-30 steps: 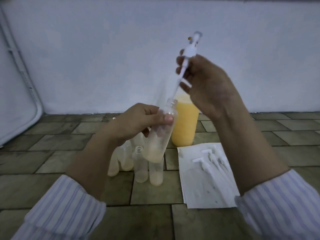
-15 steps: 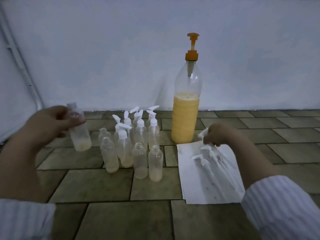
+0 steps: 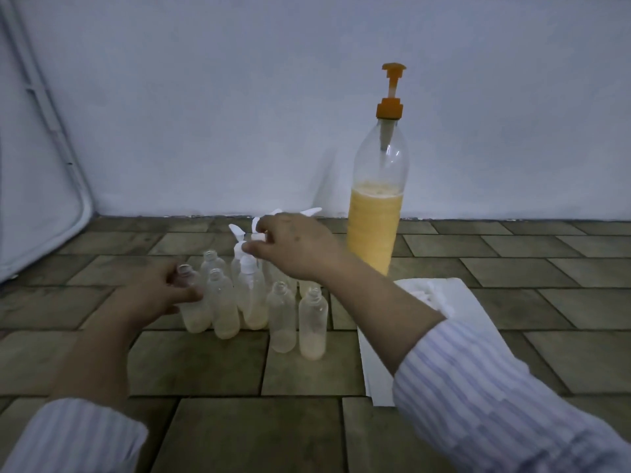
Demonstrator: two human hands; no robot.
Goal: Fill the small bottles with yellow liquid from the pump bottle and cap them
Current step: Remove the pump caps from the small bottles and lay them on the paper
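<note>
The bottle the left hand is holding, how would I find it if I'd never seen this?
Start at the tall clear plastic pump bottle of yellow liquid by the wall, then look left to the cluster of small clear bottles on the tiled floor. The small uncapped clear bottle stands at the cluster's far left edge, and it alone has the left hand gripping it.

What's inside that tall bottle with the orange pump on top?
The pump bottle holds yellow liquid filling roughly its lower half, with a foamy top. Above that it looks empty, apart from the pump's tube hanging down from the cap. Its lower end cannot be made out.
</note>
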